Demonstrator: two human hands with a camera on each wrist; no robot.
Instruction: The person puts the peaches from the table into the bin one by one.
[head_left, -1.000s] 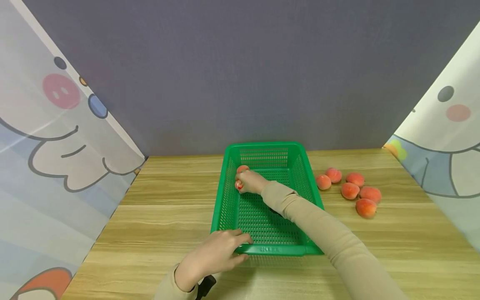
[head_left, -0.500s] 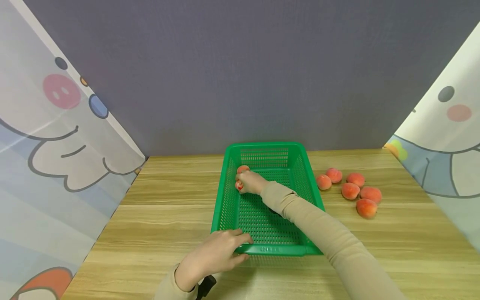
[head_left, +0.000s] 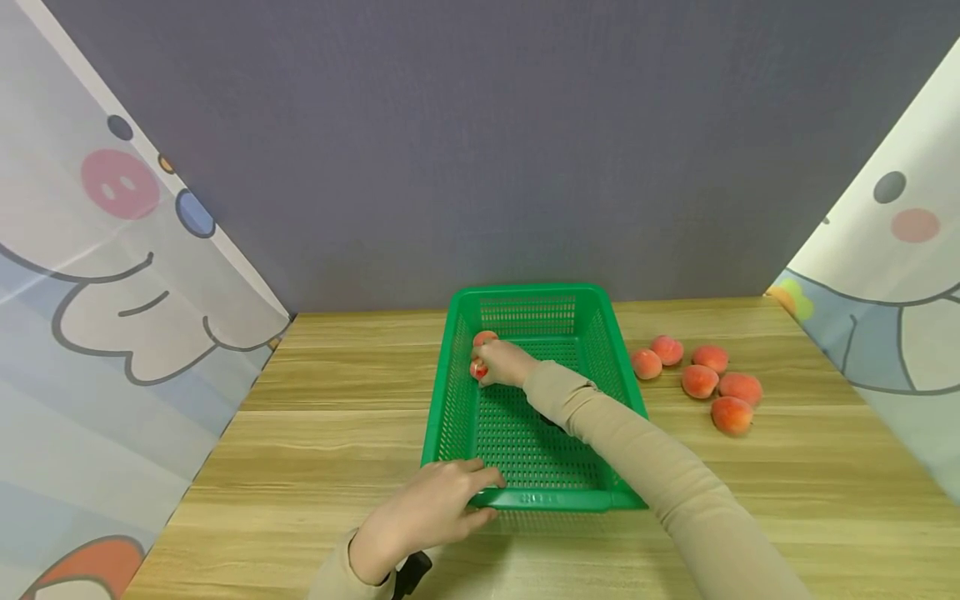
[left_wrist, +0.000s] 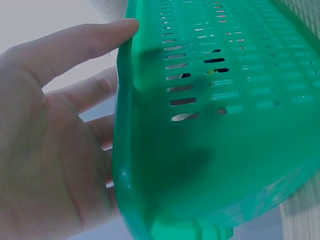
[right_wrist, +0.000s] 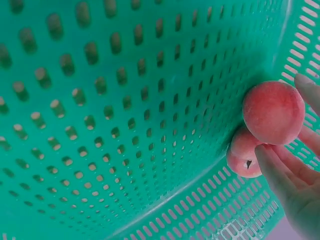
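A green perforated plastic basket [head_left: 551, 500] stands on the wooden table. My left hand [head_left: 438, 504] grips its near left rim; the left wrist view shows the hand [left_wrist: 60, 135] at the basket's edge [left_wrist: 122, 165]. Inside the basket, at its left wall, my right hand [head_left: 504, 364] holds a red peach [head_left: 477, 370]. In the right wrist view that peach [right_wrist: 274, 112] sits between thumb and fingers [right_wrist: 275, 172]. A second peach [head_left: 486, 337] lies against it, farther back in the basket. The right hand partly covers both fruits in the head view.
Several loose peaches [head_left: 700, 381] lie in a group on the table [head_left: 337, 400] to the right of the basket. A grey wall [head_left: 525, 150] rises behind the table. Printed cartoon curtains [head_left: 112, 292] border both sides.
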